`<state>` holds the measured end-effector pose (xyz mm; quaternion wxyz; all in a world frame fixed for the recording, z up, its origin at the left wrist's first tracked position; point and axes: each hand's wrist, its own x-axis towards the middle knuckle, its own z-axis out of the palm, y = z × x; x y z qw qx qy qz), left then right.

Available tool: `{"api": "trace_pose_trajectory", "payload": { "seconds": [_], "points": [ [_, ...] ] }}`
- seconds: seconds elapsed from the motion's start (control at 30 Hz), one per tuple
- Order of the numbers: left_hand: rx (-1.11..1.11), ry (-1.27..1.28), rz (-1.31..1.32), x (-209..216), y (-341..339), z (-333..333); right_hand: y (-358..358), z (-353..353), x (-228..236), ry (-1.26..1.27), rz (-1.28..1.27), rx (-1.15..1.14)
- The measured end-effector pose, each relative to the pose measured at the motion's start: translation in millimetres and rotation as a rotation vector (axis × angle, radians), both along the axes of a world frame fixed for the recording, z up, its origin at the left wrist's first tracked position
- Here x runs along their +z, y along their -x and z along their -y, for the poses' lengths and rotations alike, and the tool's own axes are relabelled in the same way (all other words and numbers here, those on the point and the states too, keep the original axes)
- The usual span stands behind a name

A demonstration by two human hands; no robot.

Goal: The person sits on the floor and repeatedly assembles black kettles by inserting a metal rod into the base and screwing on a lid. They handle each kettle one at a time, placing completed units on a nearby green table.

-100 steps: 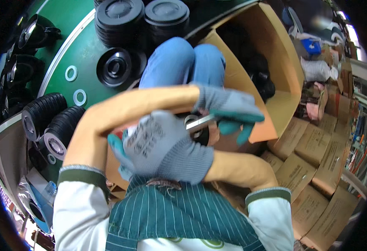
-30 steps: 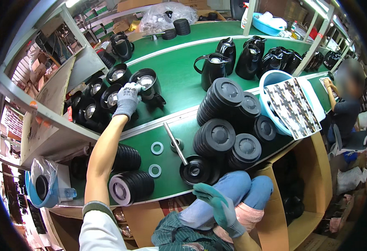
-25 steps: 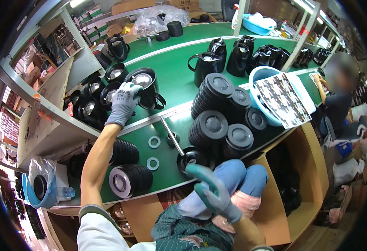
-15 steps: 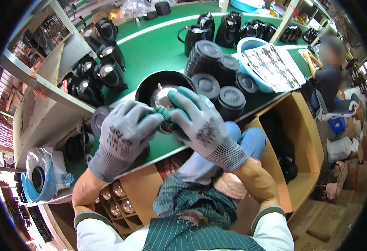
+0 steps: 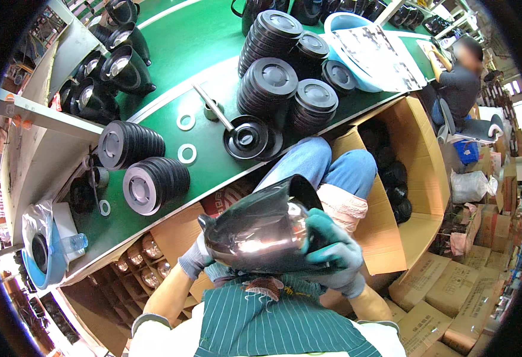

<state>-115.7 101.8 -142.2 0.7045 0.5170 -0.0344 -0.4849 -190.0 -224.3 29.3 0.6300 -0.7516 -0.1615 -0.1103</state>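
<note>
A glossy black jug lies tilted on its side above my lap, its spout to the left and its wide open end to the upper right. My right hand, in a grey glove with green fingertips, grips the jug on its right side. My left hand, gloved too, holds the spout end from below; its fingers are mostly hidden behind the jug. Bright silvery reflections show near the open end. On the green bench beyond, a metal rod leans over a round black part.
Stacks of black lids stand on the bench, with other disc stacks lying at left. Two white rings lie between. Open cartons flank my knees. A blue basin and a seated person are at right.
The black jug has come off the bench toward my lap and been tipped onto its side. Both hands have moved down with it, and the view has shifted.
</note>
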Motion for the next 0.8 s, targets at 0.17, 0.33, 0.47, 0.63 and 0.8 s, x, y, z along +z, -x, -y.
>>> {"api": "trace_pose_trajectory", "payload": {
  "seconds": [0.17,0.33,0.47,0.63,0.8],
  "points": [
    [0.167,0.293,-0.364,-64.2,-6.8,-18.3,-40.6,-9.1,-9.4,-0.027,-0.077,0.213],
    [0.240,0.311,-0.369,-57.1,-16.4,-5.9,-159.5,-17.2,-85.2,0.361,-0.481,-0.510],
    [0.259,0.293,-0.371,-53.5,-14.4,1.2,-235.7,-38.6,-125.3,1.128,-0.793,-0.423],
    [0.280,0.240,-0.350,-58.3,-10.3,-7.6,-223.5,-24.2,-111.3,0.776,-0.717,-0.534],
    [0.207,0.180,-0.244,-54.4,-22.5,4.9,-126.3,-14.2,-48.8,0.025,-0.183,-0.512]
  ]
}}
